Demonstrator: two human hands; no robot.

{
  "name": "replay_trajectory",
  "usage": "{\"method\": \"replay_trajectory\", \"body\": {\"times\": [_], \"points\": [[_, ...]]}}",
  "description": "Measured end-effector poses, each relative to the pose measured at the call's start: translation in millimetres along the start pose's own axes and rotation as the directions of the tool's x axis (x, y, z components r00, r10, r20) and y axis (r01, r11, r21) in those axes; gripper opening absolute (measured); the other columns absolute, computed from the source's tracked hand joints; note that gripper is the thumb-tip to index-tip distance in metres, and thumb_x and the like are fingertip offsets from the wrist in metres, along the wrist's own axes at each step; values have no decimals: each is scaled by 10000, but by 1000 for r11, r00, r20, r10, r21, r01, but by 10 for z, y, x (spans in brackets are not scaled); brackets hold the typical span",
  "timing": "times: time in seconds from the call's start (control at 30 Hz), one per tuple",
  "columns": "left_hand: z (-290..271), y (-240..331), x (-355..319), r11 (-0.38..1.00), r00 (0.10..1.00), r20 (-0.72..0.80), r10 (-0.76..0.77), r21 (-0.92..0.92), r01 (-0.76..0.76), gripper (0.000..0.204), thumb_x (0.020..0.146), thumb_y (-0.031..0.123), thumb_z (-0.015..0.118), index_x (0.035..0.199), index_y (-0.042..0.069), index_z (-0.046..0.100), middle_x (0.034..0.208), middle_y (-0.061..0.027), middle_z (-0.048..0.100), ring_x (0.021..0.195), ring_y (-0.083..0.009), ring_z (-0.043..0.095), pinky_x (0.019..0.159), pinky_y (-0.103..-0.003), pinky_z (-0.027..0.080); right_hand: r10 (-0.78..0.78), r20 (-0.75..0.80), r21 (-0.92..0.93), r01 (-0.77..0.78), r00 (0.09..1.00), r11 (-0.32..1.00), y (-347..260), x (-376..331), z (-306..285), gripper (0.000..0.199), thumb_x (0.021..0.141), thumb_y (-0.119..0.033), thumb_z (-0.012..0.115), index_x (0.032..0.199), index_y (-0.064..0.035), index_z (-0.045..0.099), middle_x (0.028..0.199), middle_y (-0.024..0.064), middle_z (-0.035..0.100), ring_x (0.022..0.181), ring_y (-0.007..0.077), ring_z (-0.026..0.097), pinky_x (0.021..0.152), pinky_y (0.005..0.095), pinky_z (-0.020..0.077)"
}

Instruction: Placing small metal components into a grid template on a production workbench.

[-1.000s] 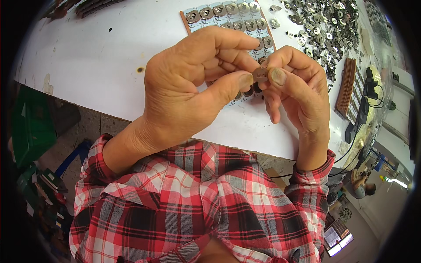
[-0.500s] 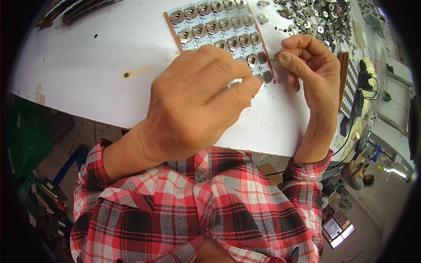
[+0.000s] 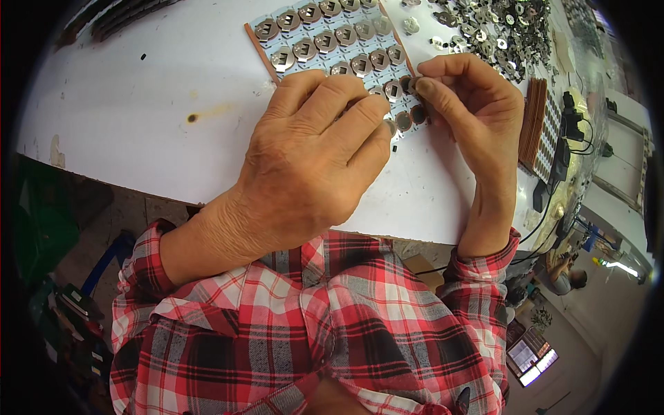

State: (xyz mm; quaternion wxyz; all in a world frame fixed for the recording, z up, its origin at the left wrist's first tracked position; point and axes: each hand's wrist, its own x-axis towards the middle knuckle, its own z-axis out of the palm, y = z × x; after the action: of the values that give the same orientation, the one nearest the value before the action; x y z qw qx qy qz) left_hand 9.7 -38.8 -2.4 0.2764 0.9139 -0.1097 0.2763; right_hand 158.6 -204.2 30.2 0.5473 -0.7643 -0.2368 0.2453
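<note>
A light-blue circuit board panel (image 3: 315, 55) with brown edge strips lies on the white table. Rows of round silver metal clips (image 3: 325, 41) sit on its pads; a few bare dark round pads (image 3: 418, 114) show at its right end. My left hand (image 3: 311, 149) covers the near left part of the panel, fingers curled and their tips hidden, so what they hold cannot be seen. At the panel's right edge, my right hand (image 3: 470, 104) pinches a small metal clip (image 3: 413, 84) between thumb and forefinger, close above a bare pad.
A heap of loose metal clips (image 3: 501, 34) spreads at the far right. Beyond my right wrist stands a stack of panels (image 3: 536, 128), with black plugs and cables (image 3: 570, 128) beside it. A tiny black piece (image 3: 395, 149) lies near the panel. Another person (image 3: 561, 273) is in the background.
My right hand has moved left to the panel's edge with the clip. The panel appears shifted slightly left and up in view. My left hand stays over the panel, fingers slightly drawn back.
</note>
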Motion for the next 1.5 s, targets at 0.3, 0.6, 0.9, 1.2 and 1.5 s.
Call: {"method": "replay_trajectory", "body": {"times": [0.3,0.6,0.9,1.2,1.5], "points": [[28,32,-7,999,1000,-1,-6,36,6,357,621,91,815,955,-4,731,1087,-86,687,1039,-283,643,869,-432,498,-91,77,-143,101,993,984,31,-31,-44,157,928,21,734,1083,34,716,899,26,732,797,70,663,694,209,516],[49,22,-16,998,1000,2,12,66,-12,367,639,89,802,971,-31,700,1208,-174,690,1093,-332,645,877,-448,504,-81,36,-173,86,996,981,14,-43,28,129,923,13,745,1052,19,746,894,15,734,790,54,657,679,196,510],[22,56,0,997,1000,20,4,74,-6,326,666,73,776,956,-51,693,1185,-187,701,1047,-315,654,858,-435,503,-226,138,-265,256,964,930,35,27,-29,101,920,60,717,1018,44,737,898,21,672,757,62,643,657,204,515],[36,57,-38,994,1000,9,6,112,-7,315,665,71,767,947,-53,697,1188,-192,702,1035,-311,653,817,-419,506,-240,171,-519,295,956,802,-98,-39,42,100,901,62,726,998,39,736,857,19,650,700,53,625,618,200,486],[10,43,-64,994,1000,0,-21,111,21,366,653,113,828,968,-28,708,1157,-159,683,1017,-309,631,804,-428,500,-582,-31,-725,382,813,573,108,332,79,159,914,-20,720,1071,-42,737,811,54,635,678,118,600,603,260,468]]}}
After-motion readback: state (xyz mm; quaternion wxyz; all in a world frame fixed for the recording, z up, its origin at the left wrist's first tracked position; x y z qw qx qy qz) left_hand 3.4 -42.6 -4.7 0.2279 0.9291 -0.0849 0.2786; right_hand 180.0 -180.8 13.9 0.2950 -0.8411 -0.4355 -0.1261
